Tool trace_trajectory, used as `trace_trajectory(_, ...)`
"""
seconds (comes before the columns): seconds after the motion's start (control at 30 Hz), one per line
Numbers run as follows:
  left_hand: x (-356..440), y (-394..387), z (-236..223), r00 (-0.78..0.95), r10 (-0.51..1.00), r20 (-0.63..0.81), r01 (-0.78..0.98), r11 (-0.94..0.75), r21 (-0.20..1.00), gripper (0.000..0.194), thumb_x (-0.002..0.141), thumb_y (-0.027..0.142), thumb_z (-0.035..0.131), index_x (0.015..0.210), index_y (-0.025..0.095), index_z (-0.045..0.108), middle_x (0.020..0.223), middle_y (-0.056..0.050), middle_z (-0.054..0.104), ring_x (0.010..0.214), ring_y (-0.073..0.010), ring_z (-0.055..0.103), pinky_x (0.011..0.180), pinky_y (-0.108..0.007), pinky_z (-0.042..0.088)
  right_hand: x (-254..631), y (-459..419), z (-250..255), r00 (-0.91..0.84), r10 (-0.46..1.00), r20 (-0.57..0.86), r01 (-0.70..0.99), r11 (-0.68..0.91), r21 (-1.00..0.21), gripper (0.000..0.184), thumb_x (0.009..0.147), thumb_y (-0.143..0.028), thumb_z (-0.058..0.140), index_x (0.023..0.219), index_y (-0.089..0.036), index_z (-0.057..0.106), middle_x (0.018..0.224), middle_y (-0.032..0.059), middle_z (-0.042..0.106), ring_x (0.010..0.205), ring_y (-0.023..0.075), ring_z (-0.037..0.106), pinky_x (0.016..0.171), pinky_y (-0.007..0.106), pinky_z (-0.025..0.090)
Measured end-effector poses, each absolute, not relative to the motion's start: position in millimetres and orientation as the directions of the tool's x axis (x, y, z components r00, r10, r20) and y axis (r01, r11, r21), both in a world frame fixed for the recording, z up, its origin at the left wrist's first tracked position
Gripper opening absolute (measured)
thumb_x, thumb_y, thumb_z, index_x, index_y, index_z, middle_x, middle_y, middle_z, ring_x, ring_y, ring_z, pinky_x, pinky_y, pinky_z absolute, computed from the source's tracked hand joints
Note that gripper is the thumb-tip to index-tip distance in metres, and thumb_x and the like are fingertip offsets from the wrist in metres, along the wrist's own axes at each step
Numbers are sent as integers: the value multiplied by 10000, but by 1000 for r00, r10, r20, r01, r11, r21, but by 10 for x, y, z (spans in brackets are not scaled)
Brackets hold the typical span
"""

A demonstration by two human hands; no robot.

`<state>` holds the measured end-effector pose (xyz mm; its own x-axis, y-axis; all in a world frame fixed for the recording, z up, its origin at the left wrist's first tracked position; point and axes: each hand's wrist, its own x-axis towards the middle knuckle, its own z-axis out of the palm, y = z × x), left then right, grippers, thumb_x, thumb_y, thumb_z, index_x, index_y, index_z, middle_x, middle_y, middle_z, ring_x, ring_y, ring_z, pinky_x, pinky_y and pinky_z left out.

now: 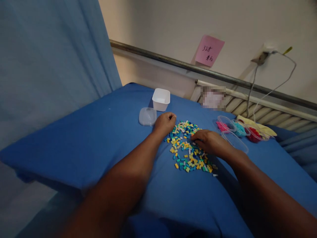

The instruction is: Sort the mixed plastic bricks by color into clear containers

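Observation:
A loose pile of small building bricks (192, 162) in yellow, blue, green and white is spread over the blue sheet. At the pile's upper left edge, my left hand (165, 124) is closed with its fingers curled in; whatever it holds is hidden. My right hand (210, 141) reaches over the pile's right side. Its fingers are bent together with the tips down among the bricks, and I cannot make out what is between them. Behind my left hand stands a white plastic tub (160, 106), and a clear lid (148, 116) lies in front of it.
Clear plastic containers with pink (222, 126), turquoise (239, 129) and red contents (253, 135) lie at the right by a yellow cloth (266, 129). A metal rail (158, 59) and a radiator (237, 103) run along the wall. A blue curtain (59, 53) hangs at left.

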<state>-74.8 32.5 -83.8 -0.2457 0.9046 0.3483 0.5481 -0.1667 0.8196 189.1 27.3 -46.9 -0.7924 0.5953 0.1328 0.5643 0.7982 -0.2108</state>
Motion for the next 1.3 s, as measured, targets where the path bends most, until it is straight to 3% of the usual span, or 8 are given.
trace_trajectory(0.2,-746,338,-852,-248,897,365,544,-182,819,233,967,305,595,900,181,781,869,-15,776,840,-199,692,721,-292,448,1826,291,-408,-808,584,71,575,809,-122,252,932,-120,624,1043,-223,825,1068,81,825,974,240,757,867,321,556)
trace_trajectory(0.3,-743,339,-851,-243,901,360,545,-181,819,236,971,311,597,905,181,782,866,-17,776,828,-198,690,722,-292,456,1907,65,-312,-808,575,125,545,812,-211,233,947,-121,611,1052,-207,800,1022,77,798,922,209,735,829,296,530)
trace_trajectory(0.4,-739,339,-845,-240,901,362,564,-174,807,231,971,300,598,905,184,786,878,-21,781,842,-202,696,745,-298,468,1942,-202,-276,-852,518,80,477,829,-293,223,954,-104,602,1027,-212,783,943,54,759,843,178,692,766,268,493)
trace_trajectory(0.63,-742,342,-853,-247,901,356,565,-164,808,230,972,307,603,912,185,789,887,-27,783,841,-207,698,747,-302,473,1763,-359,-290,-759,640,-121,651,746,-140,236,943,-116,605,771,-212,735,815,54,714,726,169,624,673,280,396)
trace_trajectory(0.8,-745,345,-859,-237,907,350,567,-164,808,229,977,307,601,917,189,787,890,-23,786,839,-204,694,721,-294,460,1695,-333,-270,-759,633,-151,651,742,-160,196,929,-124,626,798,-219,735,853,68,741,748,186,657,664,287,401)
trace_trajectory(1.07,-752,335,-846,-233,907,351,576,-162,802,230,973,310,603,904,188,785,893,-24,784,851,-203,695,744,-295,464,1751,-418,-270,-729,682,-62,680,710,-185,137,905,-133,603,895,-217,712,876,52,748,751,181,664,672,279,418)
trace_trajectory(1.3,-743,304,-811,-249,908,336,553,-151,819,235,969,306,594,882,185,775,867,-25,774,845,-206,695,730,-293,458,2755,-30,-11,-488,825,285,848,526,-70,164,926,-325,597,925,-237,735,820,68,766,678,226,683,625,335,447)
